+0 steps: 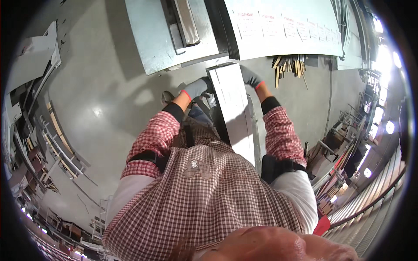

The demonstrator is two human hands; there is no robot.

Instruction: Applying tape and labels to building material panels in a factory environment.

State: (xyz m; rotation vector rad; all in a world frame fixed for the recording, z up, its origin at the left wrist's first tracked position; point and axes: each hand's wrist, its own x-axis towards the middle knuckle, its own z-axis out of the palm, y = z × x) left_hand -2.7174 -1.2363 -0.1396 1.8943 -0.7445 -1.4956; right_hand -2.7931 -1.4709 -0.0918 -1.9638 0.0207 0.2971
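A long white box-like piece [233,101] with a dark left side stretches from in front of my body toward the work table. My left hand [201,88], in a grey glove with a red cuff, grips the left side of this piece near its far end. Its fingertips are hidden against the dark side. On the opposite side, my right hand [250,77], gloved the same way, is closed at the right edge near the far end. Its fingers are partly out of sight.
Ahead is a pale work table [152,48] bearing a long brown piece [187,24]. To its right, a white surface [287,43] carries a row of printed labels. Below it are stacked strips [291,66]. Metal racks [61,143] stand at the left.
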